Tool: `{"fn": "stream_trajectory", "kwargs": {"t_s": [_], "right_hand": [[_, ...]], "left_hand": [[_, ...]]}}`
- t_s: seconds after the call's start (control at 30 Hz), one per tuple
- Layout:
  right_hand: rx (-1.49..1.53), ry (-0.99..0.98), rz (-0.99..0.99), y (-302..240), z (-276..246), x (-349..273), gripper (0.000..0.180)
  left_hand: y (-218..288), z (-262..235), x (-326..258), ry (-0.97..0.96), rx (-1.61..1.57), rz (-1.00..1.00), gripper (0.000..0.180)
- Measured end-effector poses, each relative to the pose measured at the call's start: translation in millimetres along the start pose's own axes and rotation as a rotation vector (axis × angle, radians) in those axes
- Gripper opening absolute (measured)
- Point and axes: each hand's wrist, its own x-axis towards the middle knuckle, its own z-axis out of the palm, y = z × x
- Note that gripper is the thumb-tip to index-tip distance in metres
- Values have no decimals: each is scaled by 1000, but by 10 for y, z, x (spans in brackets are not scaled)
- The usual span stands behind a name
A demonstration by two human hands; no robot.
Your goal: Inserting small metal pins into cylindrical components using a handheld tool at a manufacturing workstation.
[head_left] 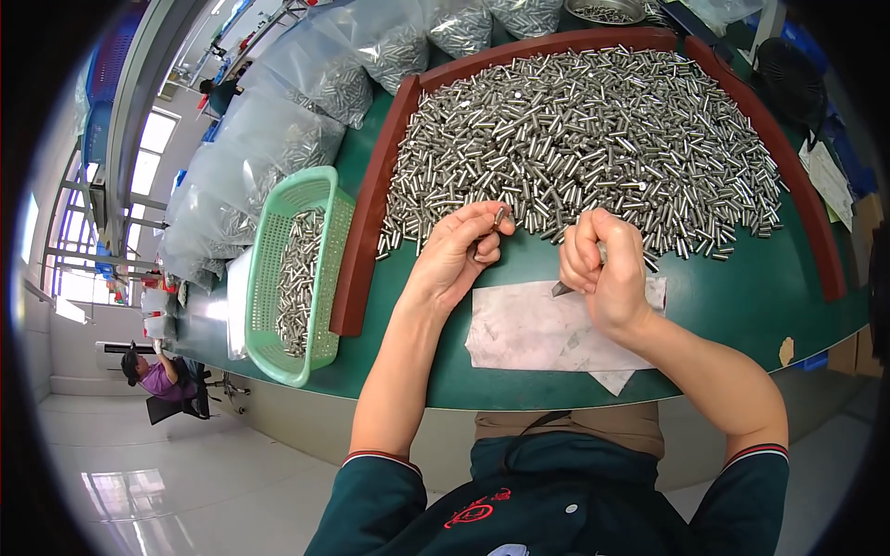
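My left hand (456,254) is closed, pinching a small metal pin (501,218) between thumb and forefinger at the near edge of the pile. To its right, my right hand (610,273) is curled into a fist around a tool with a dark, pointed tip (560,289); the fingers hide most of it, so its kind is unclear. Just beyond both hands spreads a broad heap of short silvery metal pins (575,139). A stained whitish cloth (528,329) lies flat on the green table (417,378), partly beneath my right hand.
A reddish-brown wooden frame (371,222) borders the heap. Left of it stands a light green plastic basket (255,306) holding more pins. Clear bags (301,144) of pins line the far left, with a round metal pan (604,11) at the back. A seated person (165,375) is farther left.
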Motion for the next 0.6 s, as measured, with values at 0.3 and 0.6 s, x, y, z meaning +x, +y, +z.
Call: {"fn": "stream_trajectory", "kwargs": {"t_s": [0.3,0.6], "right_hand": [[2,14,0,-8,4,-4,33],[11,18,6,-3,6,4,34]], "left_hand": [[4,64,-47,163,479,193,28],[-57,92,-44,333,1482,483,11]]}}
